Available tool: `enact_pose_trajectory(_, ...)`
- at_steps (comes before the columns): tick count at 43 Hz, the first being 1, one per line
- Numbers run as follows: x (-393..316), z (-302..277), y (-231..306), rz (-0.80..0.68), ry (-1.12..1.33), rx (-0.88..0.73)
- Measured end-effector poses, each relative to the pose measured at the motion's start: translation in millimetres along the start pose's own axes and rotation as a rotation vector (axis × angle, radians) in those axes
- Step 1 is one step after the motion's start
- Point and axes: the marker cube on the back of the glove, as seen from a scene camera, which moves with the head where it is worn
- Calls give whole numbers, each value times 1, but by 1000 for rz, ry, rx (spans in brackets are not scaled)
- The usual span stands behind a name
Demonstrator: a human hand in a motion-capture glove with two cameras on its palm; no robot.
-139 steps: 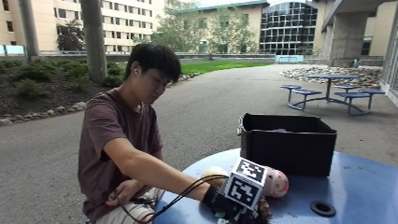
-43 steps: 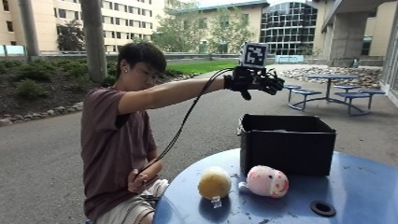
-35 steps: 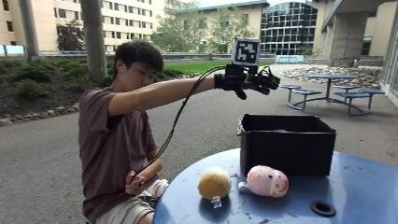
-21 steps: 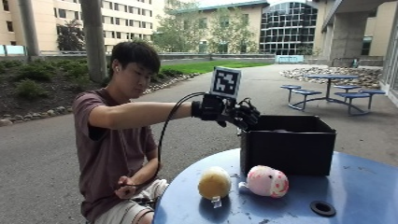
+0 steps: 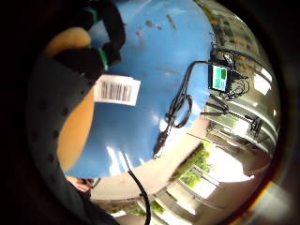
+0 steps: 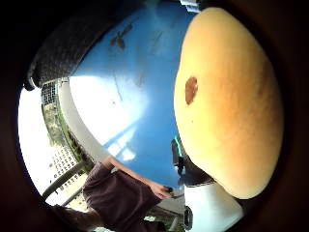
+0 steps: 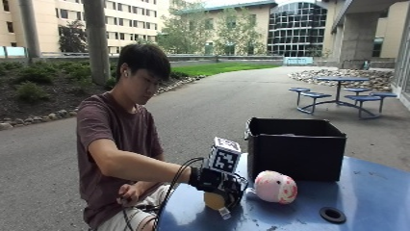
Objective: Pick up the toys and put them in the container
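Side camera; palm cameras near table (image 7: 378, 187)

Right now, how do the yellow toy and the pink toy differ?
The yellow plush toy is plain with a barcode tag and lies under the gloved right hand; the pink plush toy is spotted and untouched, nearer the black container. Both rest on the blue table.

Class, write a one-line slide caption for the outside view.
Gloved right hand rests on the yellow toy on the blue table, beside the pink toy and black container.
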Motion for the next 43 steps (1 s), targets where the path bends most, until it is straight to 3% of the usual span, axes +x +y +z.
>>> enact_pose_trajectory(9,5,-5,-17,4,-189,153)
enact_pose_trajectory(17,17,-30,-24,18,-341,131)
enact_pose_trajectory(33,4,-270,-14,105,-157,375)
enact_pose_trajectory(43,-59,-345,-39,139,-70,484)
